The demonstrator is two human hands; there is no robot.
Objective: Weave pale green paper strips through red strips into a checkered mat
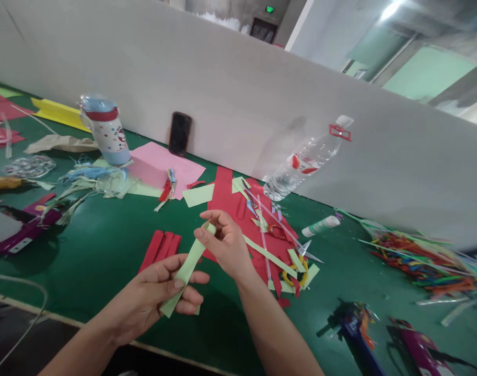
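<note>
A light green paper strip [189, 265] is stretched between my two hands above the green table. My left hand [155, 284] pinches its lower end between thumb and fingers, the other fingers curled behind it. The upper end, which looks bent over, is gripped by the thumb and fingers of my right hand [224, 237]. Just beyond my left hand lie several folded red paper strips [162, 246]. To the right of my right hand, red paper [238, 209] lies under green scraps, and yellow-handled scissors [295, 269] rest among the cuttings.
A clear water bottle [303, 164], a phone [179, 133] and a blue-white flask [107, 133] stand near the grey partition [230, 104]. A glue stick [320, 226] and colourful sticks [422, 261] lie right. Purple devices [26, 224] and a blue-handled tool [358, 334] flank the workspace.
</note>
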